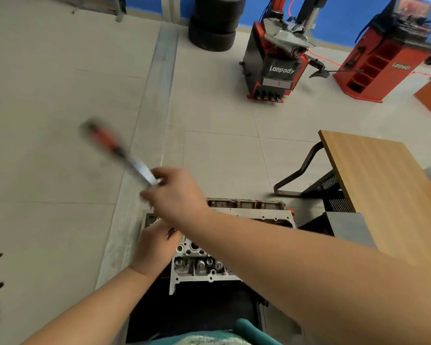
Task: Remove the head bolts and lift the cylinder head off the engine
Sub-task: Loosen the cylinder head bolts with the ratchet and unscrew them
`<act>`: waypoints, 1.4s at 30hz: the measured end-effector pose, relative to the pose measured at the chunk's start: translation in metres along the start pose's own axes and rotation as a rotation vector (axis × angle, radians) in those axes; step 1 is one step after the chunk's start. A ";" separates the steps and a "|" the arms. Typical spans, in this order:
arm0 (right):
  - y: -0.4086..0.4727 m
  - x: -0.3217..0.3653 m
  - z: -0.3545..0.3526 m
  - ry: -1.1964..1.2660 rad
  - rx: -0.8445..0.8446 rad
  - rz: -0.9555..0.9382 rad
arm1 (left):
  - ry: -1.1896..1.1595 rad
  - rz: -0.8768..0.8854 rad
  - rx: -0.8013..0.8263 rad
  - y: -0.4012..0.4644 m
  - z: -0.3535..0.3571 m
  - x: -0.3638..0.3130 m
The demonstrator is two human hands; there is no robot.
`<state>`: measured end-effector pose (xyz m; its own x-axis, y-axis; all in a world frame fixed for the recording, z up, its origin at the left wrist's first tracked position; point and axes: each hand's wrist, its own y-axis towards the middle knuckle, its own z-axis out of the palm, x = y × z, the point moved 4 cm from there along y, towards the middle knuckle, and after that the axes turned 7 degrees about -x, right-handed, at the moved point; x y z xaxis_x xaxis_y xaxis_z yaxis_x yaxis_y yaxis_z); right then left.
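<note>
Right hand [177,192]: fingers curling round the metal end of a wrench [120,151], blurred, its red-and-black handle pointing to ten o'clock over the floor [47,95].
Left hand [156,247]: lying at the eight o'clock side of the right hand, on the nine o'clock end of the cylinder head [199,262]; whether its fingers are gripping anything cannot be told.
Cylinder head: sitting on the engine [259,210], under both forearms.
Wooden table [383,195]: standing at three o'clock.
Red tyre machine [276,63]: standing at one o'clock.
</note>
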<state>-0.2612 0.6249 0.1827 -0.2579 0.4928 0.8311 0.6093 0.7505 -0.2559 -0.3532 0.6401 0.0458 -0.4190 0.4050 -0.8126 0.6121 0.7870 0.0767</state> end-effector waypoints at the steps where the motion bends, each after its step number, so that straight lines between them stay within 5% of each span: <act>1: -0.004 -0.010 -0.008 0.353 -0.200 0.192 | -0.045 -0.056 -0.041 -0.003 -0.001 -0.004; 3: -0.006 -0.028 -0.021 0.806 -0.394 0.410 | -0.161 -0.127 -0.120 -0.004 0.003 -0.010; 7: -0.001 -0.031 -0.032 0.779 -0.357 0.442 | -0.142 -0.090 -0.077 0.003 0.018 -0.002; 13: 0.011 0.014 -0.016 -0.110 0.528 -0.092 | 0.034 -0.004 0.262 0.014 0.016 0.031; 15: 0.005 0.022 -0.007 -0.287 0.673 -0.219 | 0.113 -0.008 0.252 0.015 0.012 0.033; 16: 0.003 0.021 -0.003 -0.320 0.614 -0.260 | 0.135 0.003 0.202 0.015 0.010 0.032; 18: 0.005 0.008 0.000 -0.136 0.241 -0.196 | 0.057 0.047 0.098 0.012 0.004 0.020; 20: 0.001 -0.018 -0.007 0.443 -0.201 0.150 | -0.015 0.002 0.029 0.008 0.002 0.007; 22: -0.001 -0.033 -0.012 0.776 -0.427 0.353 | -0.099 -0.069 -0.035 0.007 0.004 -0.001; 25: 0.008 -0.030 -0.018 0.795 -0.397 0.354 | -0.140 -0.097 -0.007 0.010 0.013 0.008; 32: 0.002 0.022 -0.024 0.247 0.069 0.030 | 0.216 0.035 0.333 0.028 0.019 0.066; 36: -0.006 0.051 -0.050 0.235 0.097 -0.129 | 0.419 0.141 0.420 0.039 0.027 0.059; 42: -0.018 0.029 -0.112 0.363 -0.007 -0.070 | 0.805 0.271 0.528 0.054 0.041 0.033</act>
<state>-0.1953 0.5763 0.2664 -0.0172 0.2517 0.9677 0.6050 0.7732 -0.1903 -0.3066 0.6765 -0.0006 -0.4313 0.8884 -0.1573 0.8918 0.3933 -0.2235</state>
